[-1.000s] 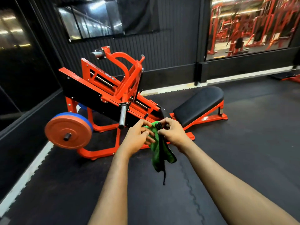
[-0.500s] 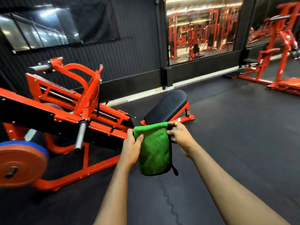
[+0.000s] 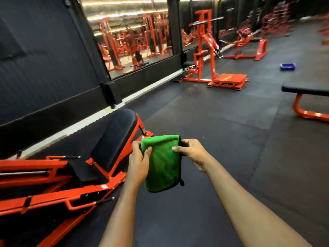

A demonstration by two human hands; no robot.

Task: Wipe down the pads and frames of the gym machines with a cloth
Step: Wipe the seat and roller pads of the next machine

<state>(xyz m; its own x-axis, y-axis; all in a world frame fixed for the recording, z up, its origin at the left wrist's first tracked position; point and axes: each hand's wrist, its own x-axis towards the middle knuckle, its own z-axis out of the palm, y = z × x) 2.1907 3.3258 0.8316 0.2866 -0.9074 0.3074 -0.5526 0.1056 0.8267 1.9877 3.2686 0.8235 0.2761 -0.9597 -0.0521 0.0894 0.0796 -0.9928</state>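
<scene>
Two hands, apart, with one cloth held between them: the left hand [image 3: 139, 161] pinches the cloth's [image 3: 162, 166] upper left edge, thumb on the front; the right hand [image 3: 191, 151] pinches the upper right corner, thumb tip on the front; two bare forearms reach in from below.

The cloth hangs in the air just right of the one tilted black pad [image 3: 114, 139], its top level with the pad's lower half.

Counted from that pad: one red frame [image 3: 44, 198] carries it and runs off to its left; one wall mirror [image 3: 131, 38] stands behind it; one upright red machine [image 3: 206, 50] stands well beyond it to the right; one black-topped bench [image 3: 306, 90] lies far to its right; one small blue tray [image 3: 287, 66] sits on the dark floor [image 3: 213, 122] beyond that bench.

The red frame is cut off by the left and bottom edges; the bench is cut off by the right edge; the fingers of both hands are hidden behind the cloth; the red machines farthest from the pad are too blurred to count, as are those reflected in the mirror.

The cloth is bright green and fleecy; folded over along the top; edged in black down its right side and round the bottom; a small black tab hangs at its lower right corner.
</scene>
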